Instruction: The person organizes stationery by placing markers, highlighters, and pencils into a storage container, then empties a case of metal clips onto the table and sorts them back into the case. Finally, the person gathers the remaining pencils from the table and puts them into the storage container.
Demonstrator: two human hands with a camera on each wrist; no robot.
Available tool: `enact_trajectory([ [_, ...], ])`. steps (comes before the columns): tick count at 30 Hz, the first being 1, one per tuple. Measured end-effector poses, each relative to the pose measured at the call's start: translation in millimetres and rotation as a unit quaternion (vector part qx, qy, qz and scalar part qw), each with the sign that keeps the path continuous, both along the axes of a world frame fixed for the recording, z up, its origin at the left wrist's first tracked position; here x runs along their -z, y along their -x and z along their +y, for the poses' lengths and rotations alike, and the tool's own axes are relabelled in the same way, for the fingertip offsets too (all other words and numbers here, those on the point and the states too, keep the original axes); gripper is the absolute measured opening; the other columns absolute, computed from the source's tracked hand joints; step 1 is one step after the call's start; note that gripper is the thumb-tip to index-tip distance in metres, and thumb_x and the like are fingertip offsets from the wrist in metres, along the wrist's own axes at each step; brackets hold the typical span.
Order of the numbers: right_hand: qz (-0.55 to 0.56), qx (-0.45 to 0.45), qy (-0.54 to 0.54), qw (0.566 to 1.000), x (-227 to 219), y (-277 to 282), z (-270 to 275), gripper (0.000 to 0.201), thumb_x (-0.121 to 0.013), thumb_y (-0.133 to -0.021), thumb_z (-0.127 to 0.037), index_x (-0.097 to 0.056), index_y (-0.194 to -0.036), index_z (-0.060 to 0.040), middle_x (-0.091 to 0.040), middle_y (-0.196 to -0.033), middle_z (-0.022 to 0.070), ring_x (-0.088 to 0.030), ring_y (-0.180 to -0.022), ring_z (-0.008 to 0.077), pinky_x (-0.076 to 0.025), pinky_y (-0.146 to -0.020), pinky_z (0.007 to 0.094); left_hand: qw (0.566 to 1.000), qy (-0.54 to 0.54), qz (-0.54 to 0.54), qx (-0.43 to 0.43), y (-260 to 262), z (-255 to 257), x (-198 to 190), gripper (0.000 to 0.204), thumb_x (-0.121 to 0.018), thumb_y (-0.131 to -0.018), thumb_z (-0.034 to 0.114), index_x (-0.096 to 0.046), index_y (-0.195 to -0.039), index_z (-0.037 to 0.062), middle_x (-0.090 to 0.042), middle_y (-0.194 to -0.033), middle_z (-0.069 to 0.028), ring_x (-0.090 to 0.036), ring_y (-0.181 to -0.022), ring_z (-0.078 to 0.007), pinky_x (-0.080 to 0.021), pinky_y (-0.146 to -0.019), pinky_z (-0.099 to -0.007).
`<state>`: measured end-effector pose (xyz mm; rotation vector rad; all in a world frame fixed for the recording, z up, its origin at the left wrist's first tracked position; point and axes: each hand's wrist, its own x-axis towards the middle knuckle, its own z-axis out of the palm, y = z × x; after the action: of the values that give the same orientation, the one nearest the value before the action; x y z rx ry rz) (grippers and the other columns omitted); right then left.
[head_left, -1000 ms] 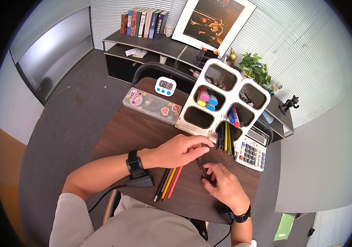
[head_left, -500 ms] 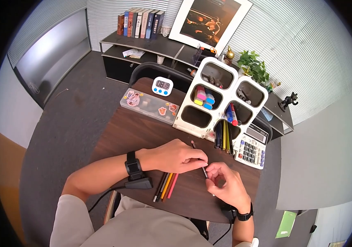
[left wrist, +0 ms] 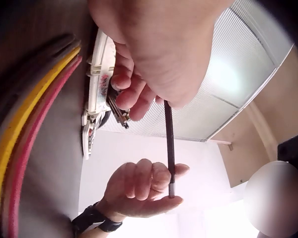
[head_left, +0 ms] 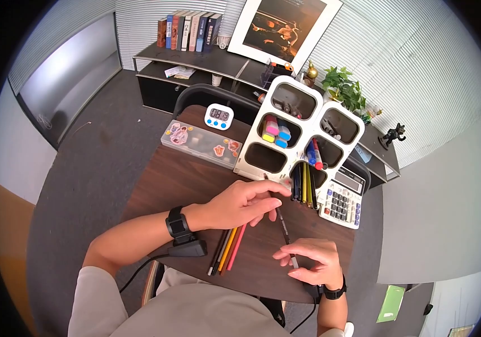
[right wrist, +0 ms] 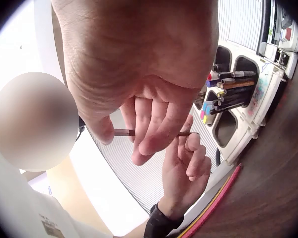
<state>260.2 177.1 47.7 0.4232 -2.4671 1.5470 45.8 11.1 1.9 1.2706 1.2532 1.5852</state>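
Observation:
A dark pencil with a pale end slants between my two hands over the table. My left hand pinches its far end with thumb and fingers, the tip hidden behind them. At the near, pale end, my right hand holds the pencil between thumb and fingers; the left wrist view shows this right hand with the pencil running up to the left hand. Below my left hand, several coloured pencils, dark, yellow, brown and pink, lie side by side on the tabletop.
A white organizer with markers and pencils in its compartments stands at the back. Beside it are a calculator, a clear sticker-covered case and a white digital timer. The brown table has a rounded near edge.
My right hand has moved toward my body, to the pencil's pale end, and my hands are farther apart than half a second ago. More of the pencil shows between them.

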Motion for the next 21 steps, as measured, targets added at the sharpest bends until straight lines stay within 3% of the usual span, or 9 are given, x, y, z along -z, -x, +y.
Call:
enact_trajectory([
  [1,-0.001,0.0,-0.001,1.0,0.3,-0.5,1.4,0.048,-0.088,-0.082,-0.01,-0.073,-0.126,0.0012,-0.081,-0.104,0.0109,-0.074,-0.08,0.0206,-0.058,-0.068,0.0314,1.0,0.005,0.003,-0.001,-1.1,-0.4,-1.9,0.039,-0.052,-0.111,0.01,-0.055,-0.15,0.0067,-0.072,-0.085,-0.0057,-0.06,-0.061,-0.0066,-0.05,-0.058,-0.0245],
  [2,0.025,0.004,-0.001,1.0,-0.1,-0.9,3.4,0.045,-0.089,-0.081,-0.011,-0.074,-0.122,0.0014,-0.081,-0.101,0.0116,-0.075,-0.078,0.0212,-0.058,-0.067,0.0311,1.0,0.004,0.002,-0.002,-0.4,0.1,-0.8,0.039,-0.052,-0.111,0.01,-0.055,-0.15,0.0067,-0.072,-0.085,-0.0057,-0.06,-0.061,-0.0066,-0.05,-0.058,-0.0245],
  [4,0.051,0.004,0.0,0.999,1.1,-1.8,7.3,0.042,-0.09,-0.081,-0.012,-0.076,-0.118,0.0017,-0.081,-0.098,0.0123,-0.076,-0.077,0.0217,-0.058,-0.066,0.0308,1.0,0.001,0.022,0.018,2.9,0.0,2.0,0.056,-0.048,-0.112,0.01,-0.037,-0.166,0.0127,-0.074,-0.096,-0.0084,-0.062,-0.066,-0.0075,-0.052,-0.061,-0.0253],
  [8,0.07,0.081,0.016,0.994,5.0,-6.7,10.4,0.032,-0.09,-0.083,-0.012,-0.075,-0.108,0.0013,-0.079,-0.093,0.0126,-0.076,-0.076,0.0204,-0.057,-0.066,0.0278,0.999,0.024,0.014,0.032,1.6,2.3,0.4,0.064,-0.05,-0.111,0.01,-0.026,-0.17,0.0138,-0.074,-0.112,-0.0117,-0.063,-0.074,-0.009,-0.054,-0.066,-0.0259],
  [10,0.073,0.136,0.03,0.988,10.7,-6.3,12.7,0.031,-0.089,-0.084,-0.009,-0.075,-0.109,0.0023,-0.079,-0.092,0.0133,-0.076,-0.078,0.0195,-0.057,-0.067,0.0276,0.997,0.048,0.035,0.058,-0.2,2.9,-0.9,0.07,-0.052,-0.111,0.011,-0.017,-0.172,0.0148,-0.07,-0.132,-0.0134,-0.066,-0.081,-0.0109,-0.056,-0.072,-0.0268],
  [14,0.027,0.213,0.076,0.974,15.0,-8.5,11.9,0.028,-0.083,-0.089,-0.005,-0.074,-0.114,0.0044,-0.078,-0.093,0.0128,-0.076,-0.081,0.0188,-0.059,-0.071,0.0281,0.994,0.061,0.046,0.079,-3.8,4.3,2.4,0.075,-0.053,-0.11,0.011,-0.011,-0.173,0.0156,-0.063,-0.146,-0.0137,-0.068,-0.086,-0.0129,-0.059,-0.075,-0.0283],
  [16,0.027,0.211,0.081,0.974,13.6,-6.0,10.0,0.027,-0.08,-0.092,-0.003,-0.073,-0.116,0.0046,-0.077,-0.092,0.0113,-0.074,-0.079,0.0159,-0.058,-0.069,0.0262,0.995,0.051,0.043,0.08,-4.8,4.2,2.2,0.075,-0.058,-0.111,0.024,-0.015,-0.171,0.0116,-0.057,-0.153,-0.0179,-0.072,-0.089,-0.0161,-0.061,-0.075,-0.0308],
  [21,-0.025,0.263,0.125,0.956,17.3,-1.0,9.8,0.026,-0.072,-0.1,0.001,-0.071,-0.126,0.0034,-0.076,-0.095,0.0102,-0.07,-0.076,0.0105,-0.055,-0.062,0.0212,0.994,0.048,0.043,0.087,-3.6,5.1,3.2,0.076,-0.059,-0.111,0.024,-0.015,-0.171,0.0119,-0.048,-0.161,-0.0189,-0.072,-0.094,-0.0173,-0.062,-0.076,-0.0316],
])
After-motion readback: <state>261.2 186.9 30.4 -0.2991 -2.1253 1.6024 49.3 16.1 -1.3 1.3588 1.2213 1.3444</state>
